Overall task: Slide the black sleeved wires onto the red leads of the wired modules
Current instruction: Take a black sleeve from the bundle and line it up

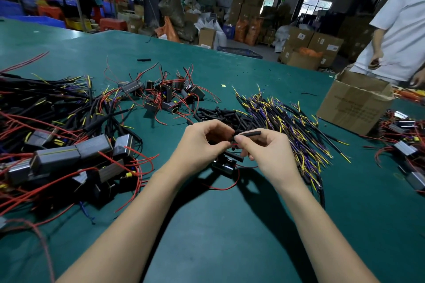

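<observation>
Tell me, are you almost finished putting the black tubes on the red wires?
Not nearly. The big pile on the left already looks sleeved. Right now the right hand pinches one black sleeve while the left hand steadies a module beneath. Left to do: bare-leaded modules further back, with loose sleeves waiting.

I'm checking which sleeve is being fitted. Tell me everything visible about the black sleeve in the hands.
The black sleeve is a short, matte, rubbery-looking tube, lying roughly level above the green table. The right hand pinches its left end; its right end sticks out free. The left hand meets it there, fingers curled. A black module hangs just below.
</observation>
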{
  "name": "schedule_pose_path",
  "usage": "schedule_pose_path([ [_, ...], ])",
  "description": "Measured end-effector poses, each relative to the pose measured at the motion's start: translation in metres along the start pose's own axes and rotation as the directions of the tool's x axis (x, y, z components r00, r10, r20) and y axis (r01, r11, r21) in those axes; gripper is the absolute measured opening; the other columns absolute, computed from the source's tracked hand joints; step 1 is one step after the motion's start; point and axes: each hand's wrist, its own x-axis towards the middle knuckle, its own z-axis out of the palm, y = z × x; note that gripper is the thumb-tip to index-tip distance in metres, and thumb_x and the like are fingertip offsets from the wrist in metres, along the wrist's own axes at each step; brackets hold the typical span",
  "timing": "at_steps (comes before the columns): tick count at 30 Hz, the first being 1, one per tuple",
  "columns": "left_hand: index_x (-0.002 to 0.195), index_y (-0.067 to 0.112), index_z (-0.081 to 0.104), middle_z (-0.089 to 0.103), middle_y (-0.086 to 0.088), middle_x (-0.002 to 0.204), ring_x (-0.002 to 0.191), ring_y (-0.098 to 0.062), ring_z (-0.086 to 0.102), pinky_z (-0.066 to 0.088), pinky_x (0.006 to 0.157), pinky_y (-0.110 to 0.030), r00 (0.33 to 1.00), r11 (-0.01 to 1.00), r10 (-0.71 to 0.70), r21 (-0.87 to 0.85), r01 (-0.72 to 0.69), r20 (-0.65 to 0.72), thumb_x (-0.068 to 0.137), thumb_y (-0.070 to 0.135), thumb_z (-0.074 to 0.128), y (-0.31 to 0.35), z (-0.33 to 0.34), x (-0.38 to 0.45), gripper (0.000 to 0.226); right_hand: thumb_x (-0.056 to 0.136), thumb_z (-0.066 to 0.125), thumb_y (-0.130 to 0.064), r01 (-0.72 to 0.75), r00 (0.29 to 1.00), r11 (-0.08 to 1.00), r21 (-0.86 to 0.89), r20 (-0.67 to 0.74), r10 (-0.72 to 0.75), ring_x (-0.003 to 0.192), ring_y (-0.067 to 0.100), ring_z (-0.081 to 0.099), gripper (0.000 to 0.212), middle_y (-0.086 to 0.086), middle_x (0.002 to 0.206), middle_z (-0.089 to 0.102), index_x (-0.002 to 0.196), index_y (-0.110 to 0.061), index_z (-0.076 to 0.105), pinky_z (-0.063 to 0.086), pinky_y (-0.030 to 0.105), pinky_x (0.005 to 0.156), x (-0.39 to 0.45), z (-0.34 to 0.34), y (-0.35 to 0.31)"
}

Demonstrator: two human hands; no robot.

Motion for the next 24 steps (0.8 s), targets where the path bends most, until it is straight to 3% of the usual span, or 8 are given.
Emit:
schedule_pose_path([
  [4, 0.089, 0.010, 0.063, 0.070, -0.006, 0.085, 0.076, -0.012, 0.066, 0.055, 0.078, -0.025, 0.999, 0.998, -0.028, -0.061, 0.029, 0.029, 0.075, -0.001, 0.075, -0.005, -0.003, -0.001, 0.022, 0.082, 0.071, -0.004, 0.026, 0.999, 1.000, -0.010, -0.034, -0.026, 0.047, 0.001, 0.055, 0.004, -0.008, 0.053, 0.063, 0.078, -0.005, 0.072, 0.040, 0.010, 0.050, -0.004, 0.012, 0.002],
  [8, 0.088, 0.014, 0.060, 0.070, -0.007, 0.087, 0.081, -0.021, 0.069, 0.056, 0.081, -0.036, 0.998, 0.999, -0.045, -0.022, 0.046, 0.047, 0.076, -0.004, 0.071, -0.011, -0.003, -0.002, 0.025, 0.081, 0.071, -0.009, 0.048, 0.994, 0.993, -0.109, -0.096, -0.059, 0.056, 0.005, 0.060, 0.007, -0.006, 0.060, 0.067, 0.075, -0.011, 0.071, 0.046, 0.017, 0.059, -0.006, 0.020, 0.005],
  [10, 0.090, 0.012, 0.062, 0.070, -0.006, 0.087, 0.081, -0.020, 0.068, 0.056, 0.081, -0.033, 0.998, 0.999, -0.036, 0.005, 0.036, 0.043, 0.077, -0.004, 0.069, -0.012, -0.002, -0.002, 0.022, 0.082, 0.070, -0.009, 0.056, 0.991, 0.988, -0.143, -0.112, -0.072, 0.058, 0.005, 0.061, 0.008, -0.005, 0.063, 0.068, 0.075, -0.013, 0.070, 0.048, 0.018, 0.061, -0.006, 0.021, 0.006],
  [13, 0.090, 0.014, 0.067, 0.072, 0.002, 0.088, 0.083, -0.009, 0.066, 0.049, 0.082, -0.016, 0.999, 0.995, -0.004, 0.100, 0.001, 0.033, 0.079, 0.003, 0.069, -0.012, -0.002, -0.004, 0.015, 0.082, 0.068, -0.006, 0.062, 0.990, 0.988, -0.138, -0.116, -0.078, 0.060, 0.006, 0.063, 0.009, -0.003, 0.065, 0.069, 0.075, -0.013, 0.069, 0.049, 0.019, 0.062, -0.006, 0.020, 0.007],
  [15, 0.090, 0.017, 0.071, 0.072, 0.007, 0.087, 0.082, 0.001, 0.061, 0.039, 0.078, -0.005, 0.999, 0.985, 0.013, 0.172, -0.018, 0.031, 0.081, 0.010, 0.069, -0.011, -0.005, -0.004, 0.012, 0.083, 0.067, -0.004, 0.056, 0.990, 0.996, -0.074, -0.127, -0.065, 0.058, 0.003, 0.063, 0.009, -0.006, 0.063, 0.068, 0.076, -0.009, 0.068, 0.047, 0.015, 0.060, -0.005, 0.019, 0.007],
  [18, 0.090, 0.018, 0.073, 0.072, 0.009, 0.086, 0.080, 0.006, 0.058, 0.033, 0.074, -0.003, 0.999, 0.982, 0.036, 0.187, -0.040, 0.026, 0.082, 0.011, 0.069, -0.008, -0.006, -0.004, 0.011, 0.085, 0.065, -0.003, 0.034, 0.992, 0.999, 0.033, -0.124, -0.029, 0.053, 0.001, 0.059, 0.009, -0.010, 0.056, 0.064, 0.078, -0.007, 0.067, 0.043, 0.010, 0.056, -0.003, 0.013, 0.008],
  [20, 0.089, 0.019, 0.073, 0.071, 0.011, 0.084, 0.080, 0.007, 0.057, 0.035, 0.076, -0.005, 0.998, 0.981, 0.063, 0.184, -0.066, 0.022, 0.081, 0.014, 0.071, -0.006, -0.004, -0.005, 0.009, 0.087, 0.064, -0.003, 0.013, 0.993, 0.994, 0.109, -0.119, 0.000, 0.052, 0.001, 0.057, 0.010, -0.009, 0.055, 0.064, 0.078, -0.009, 0.067, 0.043, 0.011, 0.054, -0.003, 0.011, 0.007],
  [24, 0.086, 0.018, 0.073, 0.069, 0.012, 0.081, 0.088, -0.012, 0.060, 0.045, 0.083, -0.026, 0.996, 0.983, 0.088, 0.164, -0.081, -0.032, 0.078, 0.017, 0.077, -0.006, 0.000, -0.007, 0.009, 0.088, 0.062, -0.002, 0.005, 0.992, 0.980, 0.199, -0.122, 0.019, 0.053, 0.004, 0.056, 0.014, -0.006, 0.056, 0.063, 0.078, -0.010, 0.066, 0.043, 0.012, 0.054, -0.002, 0.009, 0.007],
])
